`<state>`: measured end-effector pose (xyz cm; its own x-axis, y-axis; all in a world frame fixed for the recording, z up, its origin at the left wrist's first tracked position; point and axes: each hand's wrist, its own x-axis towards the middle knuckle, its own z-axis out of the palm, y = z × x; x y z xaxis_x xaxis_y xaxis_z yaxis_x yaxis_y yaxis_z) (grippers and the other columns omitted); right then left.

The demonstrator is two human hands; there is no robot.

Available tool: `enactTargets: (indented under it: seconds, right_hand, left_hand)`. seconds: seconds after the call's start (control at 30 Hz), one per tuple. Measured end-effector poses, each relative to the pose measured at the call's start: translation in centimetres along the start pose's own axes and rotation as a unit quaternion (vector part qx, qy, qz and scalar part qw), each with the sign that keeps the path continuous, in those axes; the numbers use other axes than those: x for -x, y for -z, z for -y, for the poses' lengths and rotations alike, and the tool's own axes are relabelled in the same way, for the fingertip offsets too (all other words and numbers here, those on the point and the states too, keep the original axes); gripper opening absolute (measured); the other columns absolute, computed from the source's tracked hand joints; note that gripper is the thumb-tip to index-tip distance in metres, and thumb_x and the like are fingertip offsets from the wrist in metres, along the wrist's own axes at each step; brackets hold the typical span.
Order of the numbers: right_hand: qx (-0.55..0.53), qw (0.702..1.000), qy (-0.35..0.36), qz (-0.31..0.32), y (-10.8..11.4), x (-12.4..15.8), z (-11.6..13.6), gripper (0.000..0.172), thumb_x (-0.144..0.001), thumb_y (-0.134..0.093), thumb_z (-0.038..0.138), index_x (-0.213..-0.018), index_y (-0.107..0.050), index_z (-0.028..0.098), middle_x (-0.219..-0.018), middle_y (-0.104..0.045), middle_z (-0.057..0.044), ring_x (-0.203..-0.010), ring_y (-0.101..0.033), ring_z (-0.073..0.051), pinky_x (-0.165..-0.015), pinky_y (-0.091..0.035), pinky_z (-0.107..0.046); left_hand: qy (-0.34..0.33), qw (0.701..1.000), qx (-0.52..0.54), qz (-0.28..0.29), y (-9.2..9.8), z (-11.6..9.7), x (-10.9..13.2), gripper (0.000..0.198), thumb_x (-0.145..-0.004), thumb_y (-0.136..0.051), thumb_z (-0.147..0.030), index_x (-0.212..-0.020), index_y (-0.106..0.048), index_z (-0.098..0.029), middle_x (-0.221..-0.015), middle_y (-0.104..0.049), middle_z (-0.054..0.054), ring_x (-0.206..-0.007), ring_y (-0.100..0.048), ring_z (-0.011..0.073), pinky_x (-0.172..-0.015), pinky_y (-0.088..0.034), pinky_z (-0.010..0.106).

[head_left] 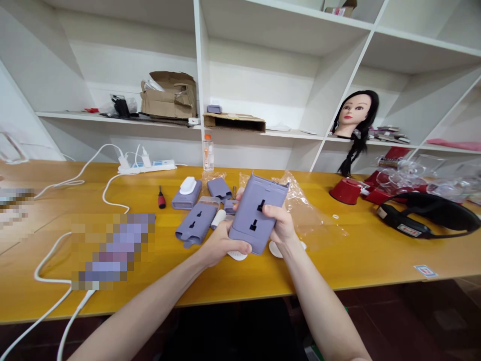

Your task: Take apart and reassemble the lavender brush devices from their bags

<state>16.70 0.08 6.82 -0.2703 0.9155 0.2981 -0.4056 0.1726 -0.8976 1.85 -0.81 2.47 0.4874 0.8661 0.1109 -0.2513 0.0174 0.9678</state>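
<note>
- the purple casing (259, 213) is held up off the yellow table (376, 260), near the middle of the view, tilted with its slotted face toward the camera and its top end pointing far.
- the left hand (221, 244) is closed around the near left corner, with the thumb lying across the bottom edge. the right hand (281, 224) wraps the right edge, its fingers curled onto the face just beside the lower slot.
- judging from this grip, the work is handling or fitting the casing. it goes best with both hands on the edges, so the two dark slots stay uncovered and easy to see.
- the right fingers sit close to the lower slot. sliding them a little toward the edge would likely clear it.
- a firm, even squeeze seems wise, since the shell looks like thin plastic and could flex if pinched at one corner.
- two white discs (237, 255) lie on the table right under the hands, so the casing should come down to one side of them.
- a second slotted panel (196, 224) lies just to the left, with a small white cylinder (218, 218) beside it. more purple parts (187, 194) sit farther back, and a screwdriver (161, 197) lies to their left.
- the crumpled clear bag (310, 213) to the right could slip under an elbow. i cannot tell what is on the casing's far side.
</note>
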Motion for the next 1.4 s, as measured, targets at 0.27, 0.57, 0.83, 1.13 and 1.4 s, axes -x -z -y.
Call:
enactTargets:
  seconds: [0.27, 0.57, 0.83, 1.13, 1.4]
  right_hand:
    - [-0.025, 1.0, 0.012, -0.007, -0.4, 0.2, 0.3, 0.037, -0.061, -0.06, 0.03, -0.095, -0.063, 0.018, -0.097, -0.067, -0.01, -0.084, -0.064, -0.028, -0.066, -0.052, -0.041]
    - [-0.011, 0.999, 0.009, -0.052, -1.0, -0.8, 0.3, 0.035, -0.063, -0.061, 0.03, -0.096, -0.062, 0.018, -0.095, -0.068, -0.008, -0.078, -0.065, -0.026, -0.062, -0.052, -0.036]
    - [-0.057, 0.996, -0.05, 0.035, 0.1, -1.6, 0.9, 0.034, -0.069, -0.056, 0.033, -0.098, -0.063, 0.017, -0.088, -0.069, -0.007, -0.08, -0.065, -0.025, -0.066, -0.052, -0.038]
    - [-0.089, 0.995, -0.036, 0.023, 0.7, -2.1, 0.2, 0.032, -0.073, -0.056, 0.035, -0.097, -0.065, 0.015, -0.095, -0.069, -0.009, -0.083, -0.065, -0.026, -0.07, -0.052, -0.039]
    - [-0.041, 0.998, 0.011, -0.046, -0.2, -1.8, -0.3, 0.035, -0.065, -0.066, 0.026, -0.1, -0.063, 0.018, -0.086, -0.07, -0.005, -0.073, -0.066, -0.023, -0.067, -0.053, -0.037]
  left_hand:
    - [-0.033, 0.997, -0.008, -0.069, -1.2, 0.8, 0.1, 0.035, -0.05, -0.078, -0.022, -0.081, -0.064, -0.014, -0.073, -0.063, 0.002, -0.066, -0.054, 0.0155, -0.062, -0.042, 0.027]
    - [0.021, 1.0, 0.005, 0.007, -0.3, 0.1, -0.1, 0.041, -0.055, -0.077, -0.034, -0.084, -0.059, -0.012, -0.069, -0.067, 0.008, -0.056, -0.064, 0.0219, -0.053, -0.041, 0.029]
    - [0.011, 1.0, 0.029, 0.0, 0.4, 0.0, 0.1, 0.05, -0.064, -0.071, -0.044, -0.105, -0.057, -0.019, -0.094, -0.067, 0.009, -0.081, -0.063, 0.0216, -0.062, -0.045, 0.027]
    - [-0.02, 0.998, 0.041, -0.052, 0.2, -0.7, 0.1, 0.04, -0.068, -0.067, -0.034, -0.105, -0.054, -0.023, -0.094, -0.061, 0.002, -0.077, -0.057, 0.0156, -0.063, -0.043, 0.026]
    - [-0.028, 0.996, -0.005, -0.082, -0.8, 0.4, -0.3, 0.043, -0.058, -0.057, -0.012, -0.1, -0.05, -0.017, -0.08, -0.054, -0.001, -0.073, -0.047, 0.0125, -0.064, -0.039, 0.024]
